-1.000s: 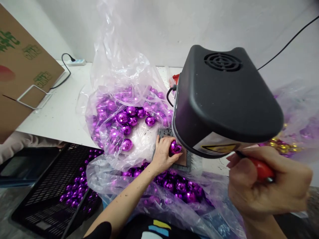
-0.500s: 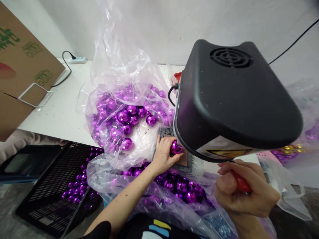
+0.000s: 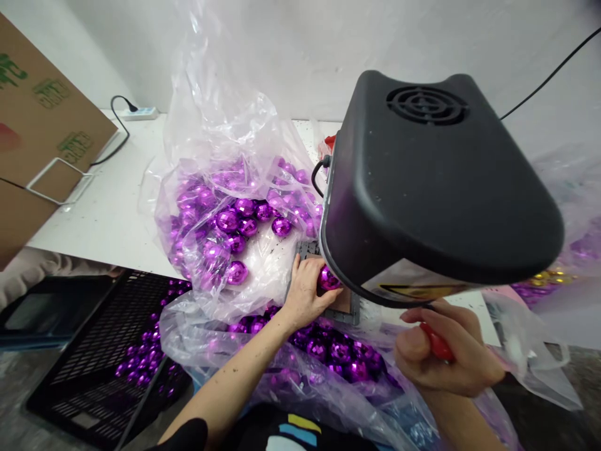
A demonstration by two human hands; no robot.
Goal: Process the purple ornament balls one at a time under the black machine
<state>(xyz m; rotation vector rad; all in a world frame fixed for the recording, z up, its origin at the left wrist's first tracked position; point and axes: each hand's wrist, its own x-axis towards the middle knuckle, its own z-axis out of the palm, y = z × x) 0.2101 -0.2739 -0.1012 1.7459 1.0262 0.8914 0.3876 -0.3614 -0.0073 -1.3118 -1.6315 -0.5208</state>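
My left hand (image 3: 305,289) is closed on a shiny purple faceted ball (image 3: 328,279), holding it over a copper-coloured plate (image 3: 342,300) on a grey base (image 3: 350,315). Just right of the ball, the black machine housing (image 3: 441,188) with a round vent overhangs the base and hides what is beneath it. My right hand (image 3: 446,347) wraps round a red handle (image 3: 437,343) below the housing's front edge. Left of the base, purple balls (image 3: 227,220) lie in a clear plastic bag (image 3: 220,138). More purple balls (image 3: 340,352) fill another plastic bag (image 3: 206,332) nearest my body.
A cardboard box (image 3: 42,119) stands at the left, with a power strip (image 3: 139,113) against the wall. Below the table edge, a black plastic crate (image 3: 89,351) holds small purple balls (image 3: 145,357). Plastic bags with purple and gold items (image 3: 547,282) are at the right.
My right hand and the red handle have shifted slightly left relative to the machine. My left hand keeps the ball over the plate. The whole view has shifted a little.
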